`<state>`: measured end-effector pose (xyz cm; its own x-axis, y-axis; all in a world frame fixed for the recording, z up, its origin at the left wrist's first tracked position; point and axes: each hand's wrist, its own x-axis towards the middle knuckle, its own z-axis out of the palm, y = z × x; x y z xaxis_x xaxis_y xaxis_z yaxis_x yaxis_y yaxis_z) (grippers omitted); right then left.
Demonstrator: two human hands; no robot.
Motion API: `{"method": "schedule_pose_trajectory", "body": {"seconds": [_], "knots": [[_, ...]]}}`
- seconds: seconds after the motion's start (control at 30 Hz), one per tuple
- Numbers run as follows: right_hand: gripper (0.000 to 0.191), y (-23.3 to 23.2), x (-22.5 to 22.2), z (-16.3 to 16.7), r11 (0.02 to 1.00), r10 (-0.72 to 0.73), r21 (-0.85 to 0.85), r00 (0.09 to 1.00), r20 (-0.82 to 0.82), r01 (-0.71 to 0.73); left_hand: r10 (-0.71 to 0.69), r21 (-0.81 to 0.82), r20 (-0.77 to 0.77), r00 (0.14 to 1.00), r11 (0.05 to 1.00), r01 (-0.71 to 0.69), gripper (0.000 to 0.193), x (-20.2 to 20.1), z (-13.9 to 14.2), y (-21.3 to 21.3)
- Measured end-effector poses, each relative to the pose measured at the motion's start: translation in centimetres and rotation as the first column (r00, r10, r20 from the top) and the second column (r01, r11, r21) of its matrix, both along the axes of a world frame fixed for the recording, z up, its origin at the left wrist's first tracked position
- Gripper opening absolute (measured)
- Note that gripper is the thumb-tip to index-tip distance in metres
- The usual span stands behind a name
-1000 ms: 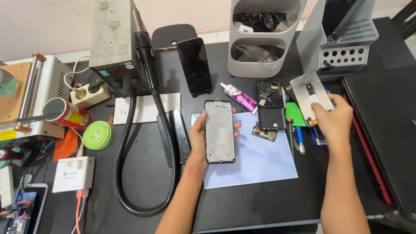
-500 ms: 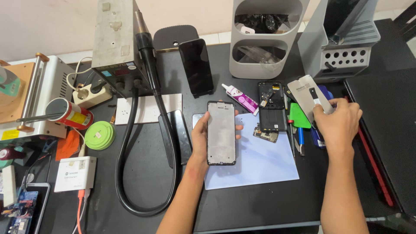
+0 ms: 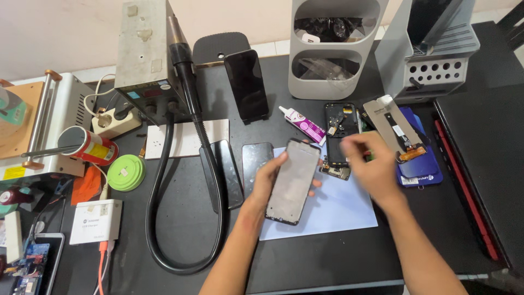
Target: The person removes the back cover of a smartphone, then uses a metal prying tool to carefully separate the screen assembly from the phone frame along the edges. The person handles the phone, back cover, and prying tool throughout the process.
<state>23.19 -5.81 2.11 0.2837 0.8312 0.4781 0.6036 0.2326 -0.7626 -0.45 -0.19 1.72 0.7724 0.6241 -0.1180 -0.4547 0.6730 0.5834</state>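
- Grey rectangular phone screen panel [image 3: 293, 182], frame centre: clasped by its edges in left hand [image 3: 268, 177], tilted above pale blue mat [image 3: 338, 210].
- Right hand [image 3: 370, 166] blurred, apparently empty; grip unclear.
- Risk: one-handed edge hold may let panel slip onto opened black phone body [image 3: 338, 134].
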Motion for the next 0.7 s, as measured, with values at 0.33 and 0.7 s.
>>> {"method": "schedule_pose_trajectory", "body": {"seconds": [0.33,0.7], "knots": [[0.011,0.0,-2.7,-0.5,0.948,0.148,-0.200,0.902,-0.405,-0.246,-0.080,0.052,-0.064,0.995,0.995,0.083,0.058,0.6,0.3,-0.9],[0.010,-0.3,-3.1,-0.4,0.996,0.072,0.041,0.994,0.078,-0.075,-0.045,0.027,-0.190,0.981,0.998,0.051,0.062,0.9,-0.9,-0.9]]}}
